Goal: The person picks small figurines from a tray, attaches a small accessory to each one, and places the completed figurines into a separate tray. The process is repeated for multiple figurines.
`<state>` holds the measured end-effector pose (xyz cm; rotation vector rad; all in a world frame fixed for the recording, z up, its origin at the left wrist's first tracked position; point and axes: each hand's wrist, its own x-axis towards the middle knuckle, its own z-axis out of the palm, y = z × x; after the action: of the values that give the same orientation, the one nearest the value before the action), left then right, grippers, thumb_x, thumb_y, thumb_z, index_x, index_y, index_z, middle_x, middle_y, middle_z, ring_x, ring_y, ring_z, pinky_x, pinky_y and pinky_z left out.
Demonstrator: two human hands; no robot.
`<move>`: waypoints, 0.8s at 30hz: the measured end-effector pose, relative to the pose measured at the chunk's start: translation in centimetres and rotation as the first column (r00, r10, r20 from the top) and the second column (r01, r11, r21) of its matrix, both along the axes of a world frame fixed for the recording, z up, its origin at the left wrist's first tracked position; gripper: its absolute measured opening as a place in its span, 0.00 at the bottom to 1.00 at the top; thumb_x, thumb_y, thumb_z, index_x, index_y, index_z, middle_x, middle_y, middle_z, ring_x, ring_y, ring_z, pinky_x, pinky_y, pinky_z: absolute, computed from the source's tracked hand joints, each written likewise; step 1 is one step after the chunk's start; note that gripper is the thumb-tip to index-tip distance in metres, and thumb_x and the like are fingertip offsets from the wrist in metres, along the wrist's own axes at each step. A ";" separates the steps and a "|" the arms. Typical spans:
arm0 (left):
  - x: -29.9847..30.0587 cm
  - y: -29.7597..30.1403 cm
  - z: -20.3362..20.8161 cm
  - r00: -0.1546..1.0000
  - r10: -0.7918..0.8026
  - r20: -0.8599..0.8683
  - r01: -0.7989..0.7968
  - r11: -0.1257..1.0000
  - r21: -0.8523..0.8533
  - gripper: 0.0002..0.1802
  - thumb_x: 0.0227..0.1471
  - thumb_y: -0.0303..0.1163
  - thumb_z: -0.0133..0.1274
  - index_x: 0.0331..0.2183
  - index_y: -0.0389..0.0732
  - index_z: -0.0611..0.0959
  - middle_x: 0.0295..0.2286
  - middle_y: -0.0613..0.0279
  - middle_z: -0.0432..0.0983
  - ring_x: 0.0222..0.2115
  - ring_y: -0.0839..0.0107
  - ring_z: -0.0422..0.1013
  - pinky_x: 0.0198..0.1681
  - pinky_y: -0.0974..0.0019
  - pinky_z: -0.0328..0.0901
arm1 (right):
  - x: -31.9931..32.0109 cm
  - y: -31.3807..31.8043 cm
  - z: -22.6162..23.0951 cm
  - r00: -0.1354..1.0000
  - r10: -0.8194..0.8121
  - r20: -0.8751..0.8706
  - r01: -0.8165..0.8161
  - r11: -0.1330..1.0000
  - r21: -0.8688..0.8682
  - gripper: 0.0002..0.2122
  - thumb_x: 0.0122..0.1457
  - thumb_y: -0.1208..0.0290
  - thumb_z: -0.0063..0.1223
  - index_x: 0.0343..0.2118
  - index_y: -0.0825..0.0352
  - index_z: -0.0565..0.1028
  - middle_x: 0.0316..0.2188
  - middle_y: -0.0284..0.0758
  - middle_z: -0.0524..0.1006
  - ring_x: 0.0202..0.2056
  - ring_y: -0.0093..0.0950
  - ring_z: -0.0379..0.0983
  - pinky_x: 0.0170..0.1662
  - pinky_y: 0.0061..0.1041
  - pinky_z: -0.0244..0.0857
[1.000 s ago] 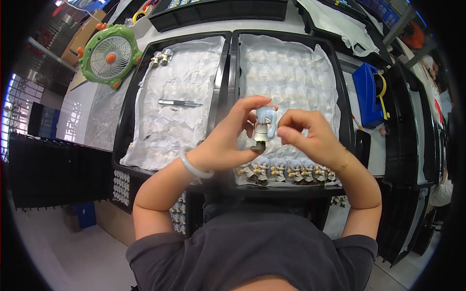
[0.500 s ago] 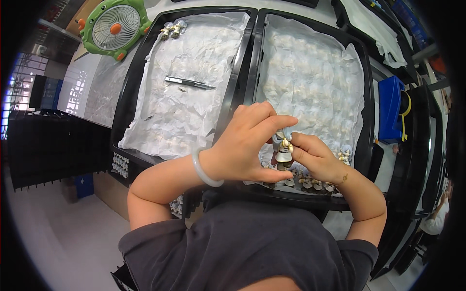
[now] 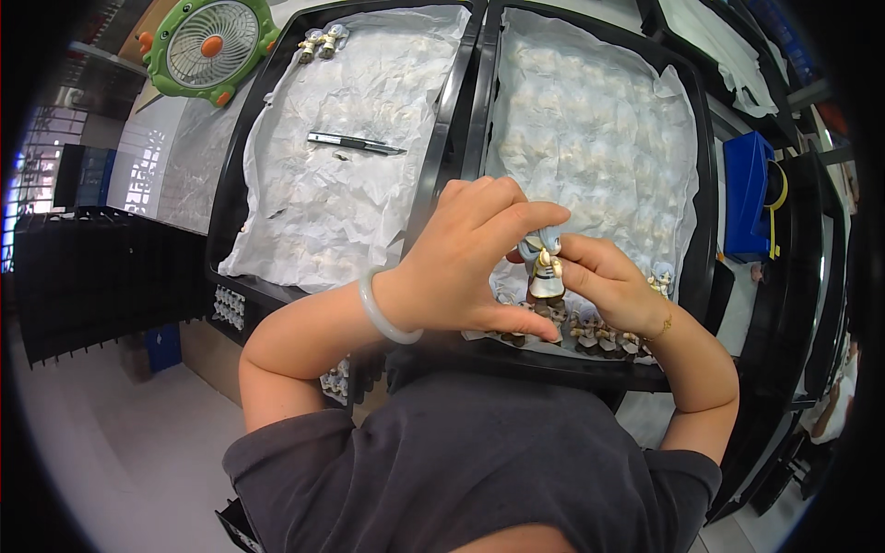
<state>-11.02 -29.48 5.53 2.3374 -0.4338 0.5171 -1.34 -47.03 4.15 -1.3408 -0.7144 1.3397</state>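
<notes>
Over the near edge of the right-hand tray, my right hand [image 3: 608, 281] pinches a small figurine [image 3: 547, 281] between thumb and forefinger. The figurine is upright, with pale blue hair, a white outfit with gold trim and a dark brown base. My left hand [image 3: 466, 253] is spread around it: the forefinger reaches over its head, and the thumb is stretched out below, apart from the base. Some left fingertips are hidden behind the figurine. Below my hands, several similar figurines [image 3: 595, 334] lie along the tray's near edge, and another figurine [image 3: 660, 276] is beside my right wrist.
The right black tray [image 3: 705, 184] is lined with white tissue over faint rows of shapes. On the left tray's tissue [image 3: 359, 203] are a utility knife [image 3: 355, 143] and a pair of figurines [image 3: 323, 43]. A green fan [image 3: 212, 51] and a blue tape dispenser [image 3: 745, 198] flank the trays.
The figurine has turned slightly in my right hand. My left thumb has drawn away from its base, widening the gap. The whole view has shifted a little.
</notes>
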 end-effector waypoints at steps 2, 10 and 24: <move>0.0 0.0 0.0 1.000 0.001 0.008 -0.001 1.000 0.015 0.45 0.20 0.55 0.65 0.41 0.39 0.72 0.26 0.64 0.64 0.26 0.68 0.59 0.33 0.68 0.52 | 0.4 -0.1 -0.1 0.999 0.003 0.046 -0.005 1.000 0.022 0.14 0.58 0.69 0.37 0.43 0.71 0.68 0.33 0.31 0.72 0.32 0.17 0.66 0.36 0.18 0.61; 0.1 -0.2 -0.6 0.996 0.057 0.066 -0.060 0.997 0.045 0.41 0.22 0.54 0.63 0.41 0.42 0.72 0.26 0.66 0.63 0.28 0.69 0.60 0.34 0.67 0.51 | 0.8 -0.3 -0.2 1.000 0.016 -0.010 -0.015 0.993 0.116 0.14 0.54 0.68 0.45 0.41 0.72 0.67 0.29 0.31 0.70 0.31 0.17 0.66 0.34 0.18 0.60; 0.1 -1.0 -0.8 0.991 0.068 0.118 -0.084 0.987 0.140 0.42 0.22 0.49 0.64 0.43 0.39 0.71 0.29 0.60 0.65 0.30 0.63 0.62 0.37 0.63 0.54 | 0.5 -0.2 -0.6 0.998 0.031 0.063 -0.042 0.984 0.176 0.15 0.53 0.72 0.47 0.43 0.72 0.66 0.29 0.35 0.74 0.29 0.20 0.70 0.33 0.19 0.65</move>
<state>-10.90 -30.43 4.70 2.4803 -0.4496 0.6772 -0.89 -47.24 3.52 -1.2346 -0.8820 1.2378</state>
